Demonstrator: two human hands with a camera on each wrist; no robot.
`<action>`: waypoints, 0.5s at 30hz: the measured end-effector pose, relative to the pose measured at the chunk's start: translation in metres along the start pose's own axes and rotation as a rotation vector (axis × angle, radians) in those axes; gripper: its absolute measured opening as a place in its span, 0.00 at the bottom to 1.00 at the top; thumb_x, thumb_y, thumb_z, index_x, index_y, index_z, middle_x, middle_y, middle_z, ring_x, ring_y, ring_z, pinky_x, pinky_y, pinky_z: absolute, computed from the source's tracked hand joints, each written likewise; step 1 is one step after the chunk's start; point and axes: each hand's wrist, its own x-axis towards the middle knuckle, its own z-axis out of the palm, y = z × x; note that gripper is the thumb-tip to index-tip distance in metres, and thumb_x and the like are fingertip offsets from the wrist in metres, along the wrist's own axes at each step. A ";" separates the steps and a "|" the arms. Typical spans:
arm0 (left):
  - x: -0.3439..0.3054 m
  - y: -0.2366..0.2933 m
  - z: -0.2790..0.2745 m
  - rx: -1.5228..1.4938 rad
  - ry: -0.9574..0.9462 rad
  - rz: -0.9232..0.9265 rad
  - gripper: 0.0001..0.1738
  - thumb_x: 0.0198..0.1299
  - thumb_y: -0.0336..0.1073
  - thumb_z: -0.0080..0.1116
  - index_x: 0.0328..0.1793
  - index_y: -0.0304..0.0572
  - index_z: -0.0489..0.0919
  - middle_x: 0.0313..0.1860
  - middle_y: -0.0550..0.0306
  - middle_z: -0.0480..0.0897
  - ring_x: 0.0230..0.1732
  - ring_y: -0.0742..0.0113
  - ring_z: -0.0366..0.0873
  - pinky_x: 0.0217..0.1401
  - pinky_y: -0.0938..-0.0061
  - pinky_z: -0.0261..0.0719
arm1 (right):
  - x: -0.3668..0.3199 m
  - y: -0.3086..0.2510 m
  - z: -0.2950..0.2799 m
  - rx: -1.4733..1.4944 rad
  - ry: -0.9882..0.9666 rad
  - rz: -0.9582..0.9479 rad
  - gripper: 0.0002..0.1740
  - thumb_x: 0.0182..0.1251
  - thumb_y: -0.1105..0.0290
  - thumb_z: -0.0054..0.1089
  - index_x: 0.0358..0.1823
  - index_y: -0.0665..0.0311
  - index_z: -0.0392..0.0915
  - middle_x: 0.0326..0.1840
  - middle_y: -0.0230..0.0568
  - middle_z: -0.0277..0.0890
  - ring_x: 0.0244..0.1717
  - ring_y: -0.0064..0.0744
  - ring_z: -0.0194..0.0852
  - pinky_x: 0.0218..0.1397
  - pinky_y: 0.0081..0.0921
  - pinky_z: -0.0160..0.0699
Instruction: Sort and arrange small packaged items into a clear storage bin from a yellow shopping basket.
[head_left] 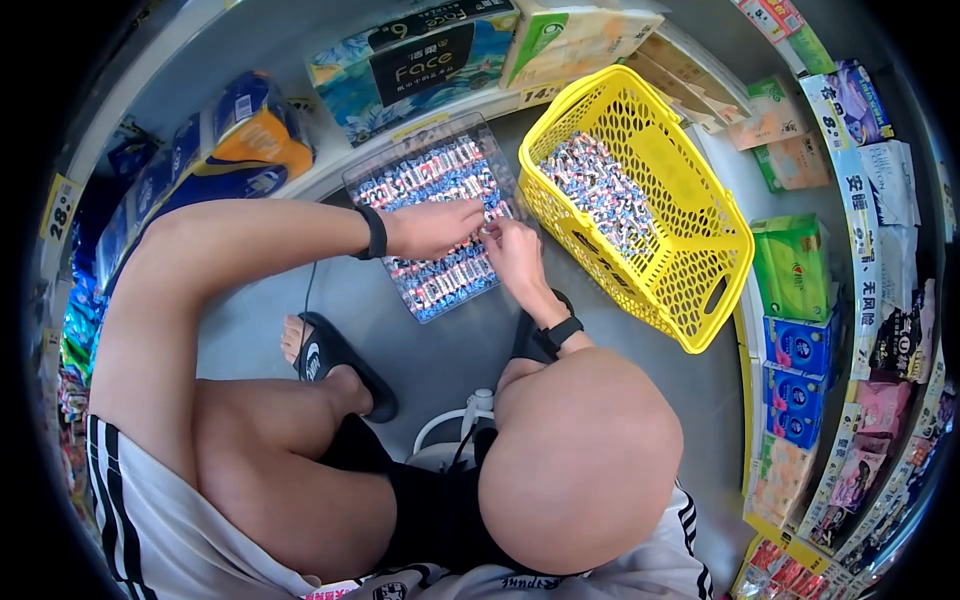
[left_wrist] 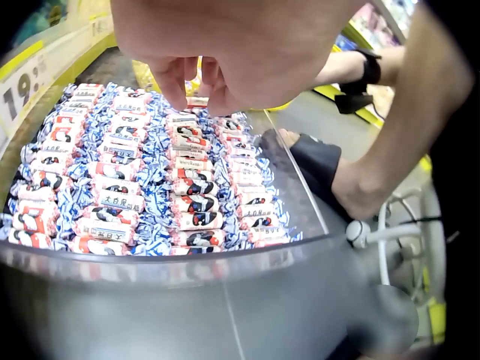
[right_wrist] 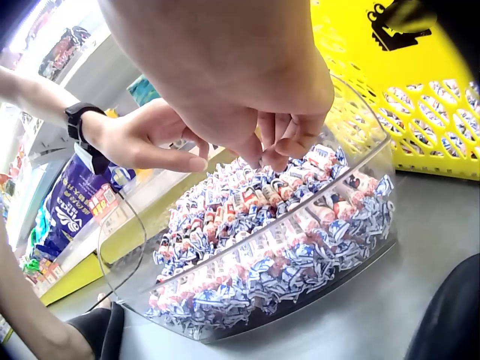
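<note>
Rows of wrapped candies fill a clear box on the floor, their wrappers white, red and blue. Over its right part in the head view, the left hand reaches in with bent, relaxed fingers, a gap between thumb and fingers in the left wrist view. Close beside it, the right hand holds its fingertips together low over the candies; whether a candy is between them cannot be told. In the right wrist view the right hand hides part of the rows, and the left hand is beside it.
A yellow basket with loose candies stands right of the box. Tissue packs line the shelf behind, and more packs fill shelves at the right. The person's sandalled feet and a white tubular object are in front of the box.
</note>
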 end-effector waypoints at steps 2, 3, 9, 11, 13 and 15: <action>-0.001 -0.001 0.004 0.123 -0.137 0.131 0.21 0.61 0.23 0.61 0.61 0.29 0.72 0.63 0.40 0.73 0.66 0.41 0.76 0.69 0.55 0.81 | 0.001 0.001 0.010 -0.052 0.011 -0.037 0.08 0.66 0.74 0.71 0.42 0.71 0.87 0.42 0.61 0.88 0.43 0.63 0.89 0.49 0.51 0.87; -0.002 -0.002 0.008 0.123 -0.139 0.131 0.21 0.61 0.23 0.61 0.61 0.29 0.72 0.63 0.40 0.73 0.66 0.41 0.76 0.69 0.55 0.81 | 0.001 0.001 0.013 -0.049 0.012 -0.035 0.08 0.66 0.74 0.71 0.42 0.71 0.87 0.42 0.61 0.88 0.43 0.63 0.89 0.49 0.51 0.87; -0.010 -0.008 0.029 0.223 -0.083 0.100 0.28 0.53 0.27 0.67 0.62 0.23 0.77 0.62 0.40 0.77 0.63 0.46 0.77 0.70 0.59 0.80 | -0.001 0.009 0.027 -0.117 -0.027 -0.053 0.10 0.66 0.74 0.71 0.46 0.72 0.88 0.40 0.58 0.88 0.43 0.58 0.89 0.49 0.48 0.87; -0.014 -0.010 0.031 0.264 -0.084 0.112 0.29 0.55 0.28 0.66 0.64 0.21 0.78 0.64 0.39 0.78 0.64 0.46 0.77 0.71 0.59 0.80 | -0.005 0.007 0.028 -0.094 -0.020 -0.034 0.10 0.66 0.75 0.71 0.47 0.71 0.88 0.40 0.57 0.87 0.43 0.58 0.89 0.50 0.48 0.87; -0.020 -0.014 0.038 0.282 -0.100 0.117 0.30 0.56 0.28 0.66 0.65 0.20 0.77 0.68 0.38 0.77 0.65 0.46 0.77 0.72 0.59 0.80 | -0.008 0.009 0.027 -0.076 -0.012 -0.051 0.10 0.66 0.76 0.71 0.47 0.71 0.88 0.41 0.56 0.87 0.43 0.58 0.89 0.50 0.47 0.87; -0.024 -0.018 0.043 0.300 -0.114 0.121 0.30 0.57 0.29 0.65 0.67 0.18 0.77 0.71 0.36 0.76 0.67 0.46 0.77 0.73 0.59 0.80 | -0.009 0.011 0.026 -0.058 -0.004 -0.069 0.11 0.65 0.77 0.72 0.48 0.71 0.88 0.41 0.56 0.87 0.43 0.58 0.89 0.50 0.47 0.87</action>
